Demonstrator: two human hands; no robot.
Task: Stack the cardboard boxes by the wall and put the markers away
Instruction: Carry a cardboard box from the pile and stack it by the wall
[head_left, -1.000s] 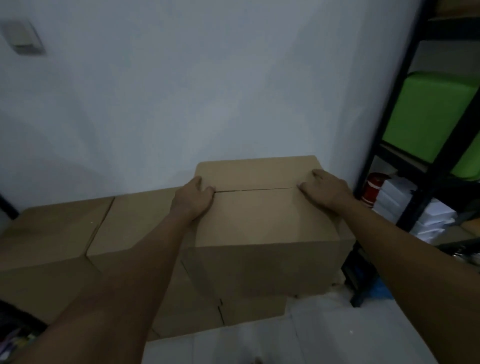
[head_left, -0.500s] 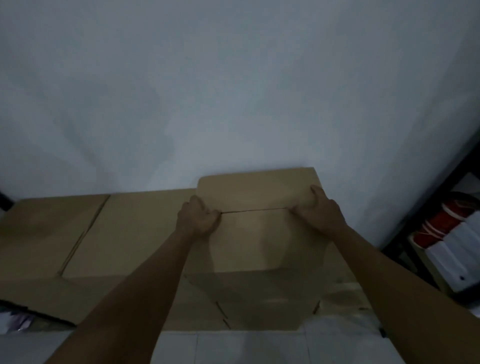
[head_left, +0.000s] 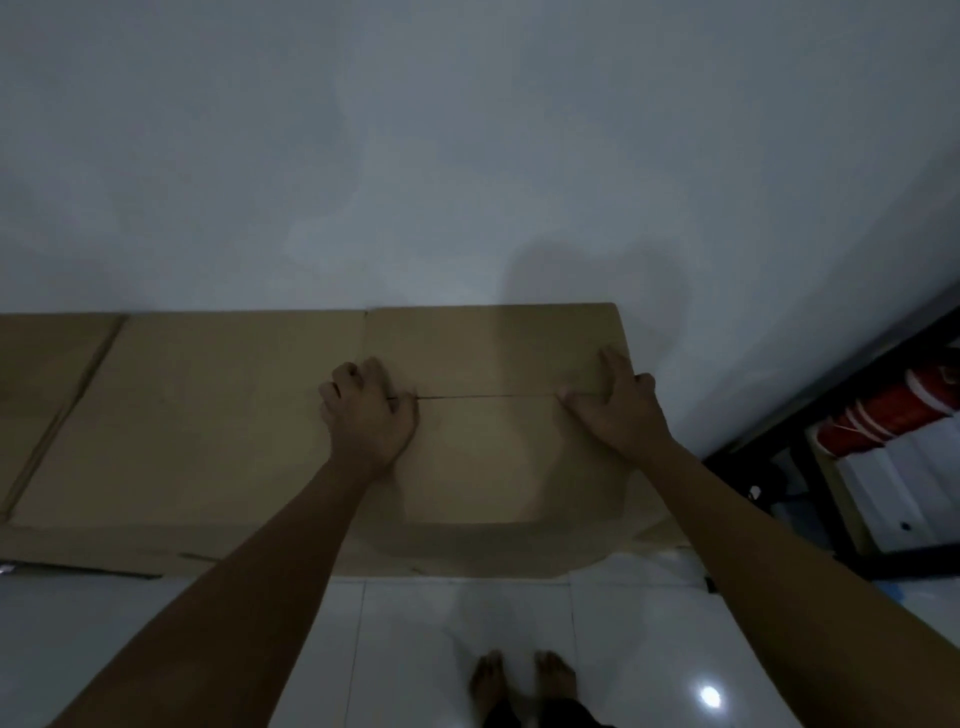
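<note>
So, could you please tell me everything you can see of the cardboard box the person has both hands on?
The cardboard box is plain brown, unmarked, its top flaps closed and meeting at a thin seam. It sits against the white wall, level with the neighbouring box on its left. The left hand rests on the seam's left end with curled fingers; the right hand presses flat at its right end.
</note>
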